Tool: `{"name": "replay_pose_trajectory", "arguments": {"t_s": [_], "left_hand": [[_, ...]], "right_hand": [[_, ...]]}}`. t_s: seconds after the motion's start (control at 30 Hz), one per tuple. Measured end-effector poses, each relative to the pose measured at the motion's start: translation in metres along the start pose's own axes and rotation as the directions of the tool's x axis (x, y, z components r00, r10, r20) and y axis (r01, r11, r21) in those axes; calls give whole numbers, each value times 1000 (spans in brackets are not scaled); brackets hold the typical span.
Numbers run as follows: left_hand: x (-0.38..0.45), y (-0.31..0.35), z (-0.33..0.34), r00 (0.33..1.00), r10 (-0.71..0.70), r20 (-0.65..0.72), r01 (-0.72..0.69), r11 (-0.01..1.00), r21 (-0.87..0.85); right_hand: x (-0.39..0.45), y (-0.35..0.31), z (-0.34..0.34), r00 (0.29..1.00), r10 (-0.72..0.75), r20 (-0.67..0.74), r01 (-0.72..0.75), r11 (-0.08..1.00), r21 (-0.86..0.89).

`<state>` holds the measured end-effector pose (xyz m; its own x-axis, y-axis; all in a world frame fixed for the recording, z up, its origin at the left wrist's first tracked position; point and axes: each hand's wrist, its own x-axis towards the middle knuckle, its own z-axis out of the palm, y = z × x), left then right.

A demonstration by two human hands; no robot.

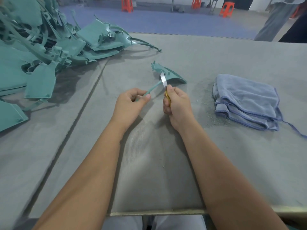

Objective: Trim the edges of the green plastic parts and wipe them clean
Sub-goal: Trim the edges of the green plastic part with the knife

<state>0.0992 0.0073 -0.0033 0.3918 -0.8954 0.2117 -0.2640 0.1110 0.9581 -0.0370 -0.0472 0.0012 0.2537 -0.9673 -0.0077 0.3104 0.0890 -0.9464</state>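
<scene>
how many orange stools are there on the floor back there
3 that I can see: one orange stool at the far left of the floor, one near the middle, one to its right. A further orange patch at the right edge may be another, mostly hidden.

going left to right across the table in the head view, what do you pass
pile of green plastic parts → left hand holding the thin end of a green part → right hand gripping a knife → folded blue cloth
</scene>
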Motion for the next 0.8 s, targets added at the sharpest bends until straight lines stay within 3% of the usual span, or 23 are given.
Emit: {"name": "replay_pose_trajectory", "arguments": {"t_s": [0.07,0.13,0.3,0.43,0.5,0.6,0.7,0.8], "left_hand": [[1,-4,-3,988,151,18,-145,904,401],[1,-5,-3,979,185,87,-201,792,576],[-4,0,6,972,186,147,-236,809,539],[-3,2,8,987,161,8,-140,830,541],[-3,4,6,999,31,-30,-15,904,428],[-4,9,3,991,-104,82,88,980,177],[-7,12,2,977,-61,202,30,988,154],[-5,10,2,981,5,192,-61,956,286]], "right_hand": [[-1,1,-1,999,-4,49,4,1000,-16],[-1,3,-1,996,-12,88,19,997,-81],[-3,6,0,977,-16,211,74,960,-269],[-4,4,-2,979,-14,202,63,970,-236],[-4,2,-2,980,-12,198,53,978,-203],[-5,1,0,978,-9,208,53,977,-206],[-6,2,2,977,-30,209,76,973,-218],[-6,2,2,980,-37,193,83,968,-237]]}}
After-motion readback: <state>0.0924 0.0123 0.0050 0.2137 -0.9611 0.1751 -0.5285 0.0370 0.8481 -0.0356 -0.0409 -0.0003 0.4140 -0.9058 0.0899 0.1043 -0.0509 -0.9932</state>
